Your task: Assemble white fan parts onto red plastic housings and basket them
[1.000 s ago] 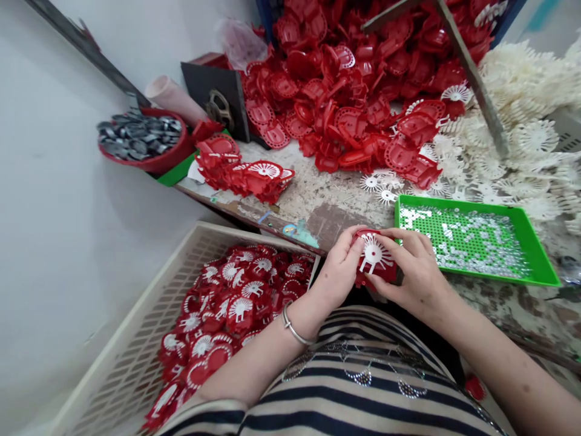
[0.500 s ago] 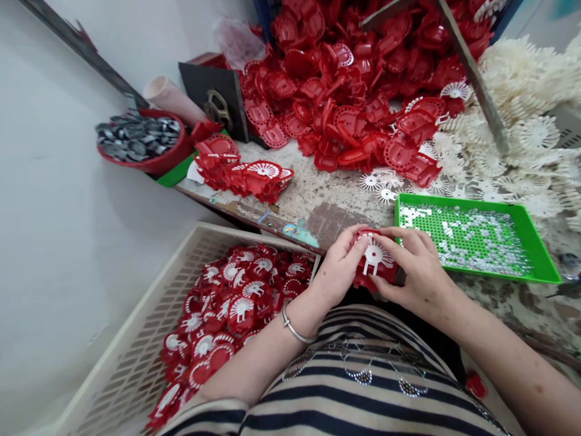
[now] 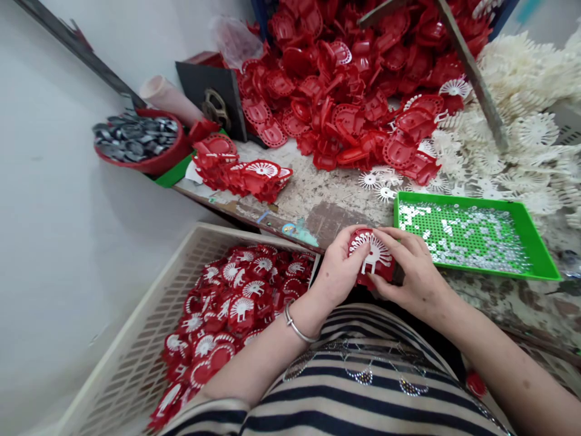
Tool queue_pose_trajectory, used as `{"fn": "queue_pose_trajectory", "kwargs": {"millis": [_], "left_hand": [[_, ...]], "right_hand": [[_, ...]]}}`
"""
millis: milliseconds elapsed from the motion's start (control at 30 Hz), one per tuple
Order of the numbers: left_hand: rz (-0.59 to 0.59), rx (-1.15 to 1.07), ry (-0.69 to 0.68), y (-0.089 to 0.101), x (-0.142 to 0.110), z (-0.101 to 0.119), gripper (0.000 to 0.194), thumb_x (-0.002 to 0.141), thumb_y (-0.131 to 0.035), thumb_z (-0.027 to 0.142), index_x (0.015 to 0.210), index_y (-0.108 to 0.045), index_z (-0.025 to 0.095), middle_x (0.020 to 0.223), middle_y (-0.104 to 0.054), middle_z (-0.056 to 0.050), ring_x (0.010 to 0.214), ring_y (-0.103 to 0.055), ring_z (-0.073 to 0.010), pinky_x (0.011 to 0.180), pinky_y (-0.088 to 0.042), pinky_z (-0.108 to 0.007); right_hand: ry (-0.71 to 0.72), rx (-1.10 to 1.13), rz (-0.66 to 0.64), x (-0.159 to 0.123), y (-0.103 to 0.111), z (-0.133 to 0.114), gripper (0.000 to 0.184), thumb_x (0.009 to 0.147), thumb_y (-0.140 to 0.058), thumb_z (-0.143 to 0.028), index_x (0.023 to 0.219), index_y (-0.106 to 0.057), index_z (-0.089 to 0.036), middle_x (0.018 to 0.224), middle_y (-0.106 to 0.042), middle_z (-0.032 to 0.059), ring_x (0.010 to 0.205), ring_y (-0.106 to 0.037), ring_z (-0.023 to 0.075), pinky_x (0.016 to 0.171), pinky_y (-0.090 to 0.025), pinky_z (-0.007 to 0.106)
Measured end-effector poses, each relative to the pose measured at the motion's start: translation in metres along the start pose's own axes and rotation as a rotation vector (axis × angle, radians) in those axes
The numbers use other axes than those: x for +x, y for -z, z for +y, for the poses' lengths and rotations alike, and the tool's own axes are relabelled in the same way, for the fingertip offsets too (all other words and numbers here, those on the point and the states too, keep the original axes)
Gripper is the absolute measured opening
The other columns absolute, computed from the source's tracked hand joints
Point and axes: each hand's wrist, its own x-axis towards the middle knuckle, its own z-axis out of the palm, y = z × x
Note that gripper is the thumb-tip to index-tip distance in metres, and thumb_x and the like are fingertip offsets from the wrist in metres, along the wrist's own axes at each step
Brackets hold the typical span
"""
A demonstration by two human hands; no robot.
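Left hand point(image 3: 338, 264) and right hand point(image 3: 418, 274) together clamp the red part point(image 3: 384, 270); more white insert point(image 3: 377, 247) tips now show leftward, suggesting fuller seating.

- Striped top point(image 3: 318, 401), dark navy and beige
- Glittering studs point(image 3: 412, 387) in scalloped arcs
- Left sleeve point(image 3: 213, 416), same stripes
- Slim silver-coloured bangle point(image 3: 292, 324) around the left wrist point(image 3: 314, 312)

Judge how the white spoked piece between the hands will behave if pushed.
The white spoked piece looks thin and gapped, so it's probably light. Its narrow spokes may flex or snap under hard pressure. Lying flat on the red part, it would likelier slide than roll, though I can't see whether it's fastened.
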Motion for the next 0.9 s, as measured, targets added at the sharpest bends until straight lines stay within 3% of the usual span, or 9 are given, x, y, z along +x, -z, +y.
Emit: {"fn": "queue_pose_trajectory", "kwargs": {"millis": [267,567,900], "left_hand": [[0.062,-0.053,-0.037,-0.002,0.0,0.001,0.036,0.08,-0.063,0.022,0.115,-0.055,0.018,0.104,-0.065,-0.005,0.092,-0.062,-0.0168,0.092,-0.049,-0.034],[0.085,-0.048,-0.096,-0.002,0.0,-0.003,0.037,0.081,-0.065,0.026,0.116,-0.056,0.019,0.106,-0.066,-0.005,0.093,-0.062,-0.0172,0.09,-0.05,-0.033],[0.03,-0.098,-0.045,-0.009,-0.006,0.001,0.036,0.079,-0.064,0.023,0.114,-0.055,0.019,0.105,-0.065,-0.005,0.092,-0.061,-0.0169,0.09,-0.049,-0.034]], "right_hand": [[-0.115,0.049,0.058,-0.011,0.007,-0.006,0.069,0.084,-0.065,-0.037,0.145,-0.036,-0.023,0.134,-0.05,0.0155,0.125,-0.048,0.0304,0.103,-0.045,0.053],[-0.223,0.151,0.11,-0.025,0.02,-0.009,0.046,0.088,-0.062,-0.031,0.132,-0.051,-0.022,0.124,-0.058,0.012,0.117,-0.057,0.0245,0.101,-0.05,0.043],[-0.164,0.056,0.12,-0.019,0.001,-0.011,0.073,0.084,-0.065,-0.043,0.147,-0.036,-0.022,0.133,-0.053,0.0161,0.123,-0.05,0.0318,0.103,-0.046,0.055]]}}
